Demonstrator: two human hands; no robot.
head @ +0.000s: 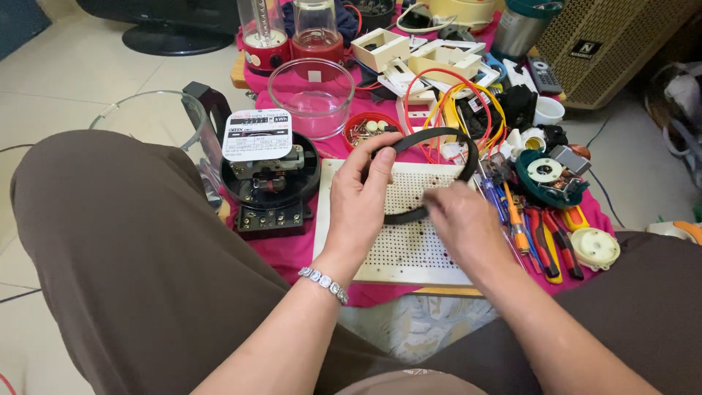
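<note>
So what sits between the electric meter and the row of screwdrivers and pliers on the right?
In the head view, the white perforated board lies between the meter and tools, with both hands holding a black belt loop above it.

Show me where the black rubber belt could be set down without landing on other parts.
The white perforated board is bare at its near edge, below the left hand and right hand holding the black rubber belt. The pink cloth shows between board and black meter. The screwdrivers on the right crowd everything.
</note>
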